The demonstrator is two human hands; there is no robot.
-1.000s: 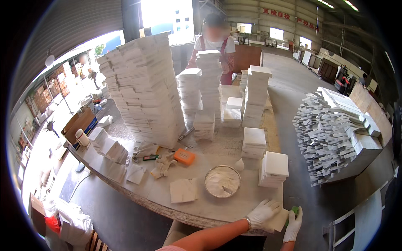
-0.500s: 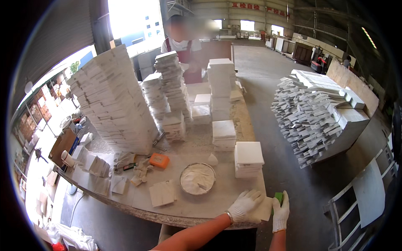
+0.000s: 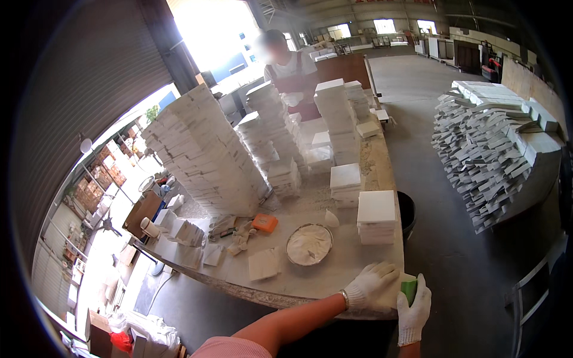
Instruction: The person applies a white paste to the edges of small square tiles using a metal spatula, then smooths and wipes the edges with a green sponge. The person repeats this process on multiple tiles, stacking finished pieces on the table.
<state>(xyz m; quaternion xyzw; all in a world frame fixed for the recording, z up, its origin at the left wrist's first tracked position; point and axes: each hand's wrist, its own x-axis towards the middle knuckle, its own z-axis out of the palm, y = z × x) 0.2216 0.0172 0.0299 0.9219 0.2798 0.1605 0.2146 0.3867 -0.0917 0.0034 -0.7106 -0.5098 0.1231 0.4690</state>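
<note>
Gripping one green block (image 3: 409,289), fingers of the right hand (image 3: 413,315); outstretched near one bowl (image 3: 306,264), fingers of the left hand (image 3: 371,284)

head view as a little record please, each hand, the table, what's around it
left hand: white-gloved, laid on a pale tile at the table corner
right hand: white-gloved, gripping a green block beside the tile
on table: bowl of white powder, orange box-shaped item, tile stacks
across table: co-worker in white top
right side: pile of grey strips
</note>
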